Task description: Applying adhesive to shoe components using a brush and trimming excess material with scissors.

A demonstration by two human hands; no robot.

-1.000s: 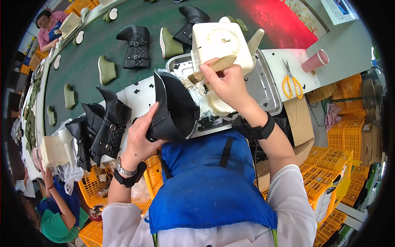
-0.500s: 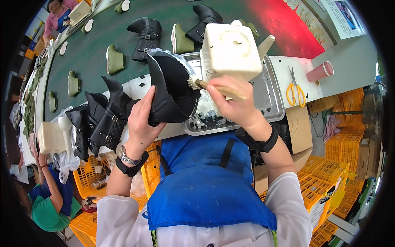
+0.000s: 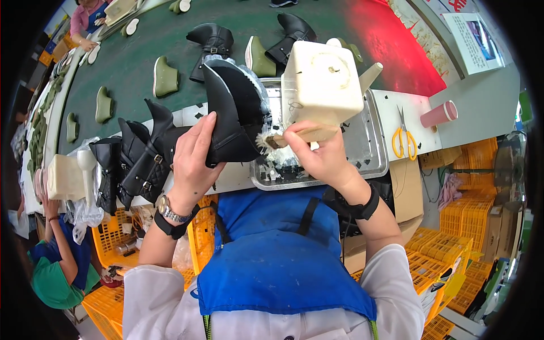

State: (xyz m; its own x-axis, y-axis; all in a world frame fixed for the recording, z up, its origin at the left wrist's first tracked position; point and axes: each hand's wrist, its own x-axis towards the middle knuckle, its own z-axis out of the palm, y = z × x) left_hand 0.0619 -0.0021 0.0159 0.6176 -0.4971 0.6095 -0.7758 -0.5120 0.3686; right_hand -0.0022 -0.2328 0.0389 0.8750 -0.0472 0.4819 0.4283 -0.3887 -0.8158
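In my left hand (image 3: 190, 156) is a black boot (image 3: 233, 144), its wide opening tilted up and to the right. Thumb and fingers wrap its left side. Pale, frayed-looking material shows along the far edge of the opening. My right hand (image 3: 322, 156) grips the wooden handle of a flat brush (image 3: 306, 135). The brush's whitish bristles are at the boot's lower right edge, apparently touching it. Below the brush, a metal tray (image 3: 317, 183) holds white smears and black scraps. A cream plastic container (image 3: 326, 85) stands in the tray.
Black buckled boots (image 3: 150, 164) stand left of my left hand. Black and green boots (image 3: 165, 77) stand on the green surface (image 3: 133, 62) beyond. Orange-handled scissors (image 3: 404, 141) and a pink cup (image 3: 439, 114) lie at right. Two other people are at the left; yellow crates (image 3: 436, 255) stand below.
The brush has moved from inside the boot's opening down to its lower right edge. The boot has turned slightly in my left hand. Boots on the green surface appear shifted slightly right.
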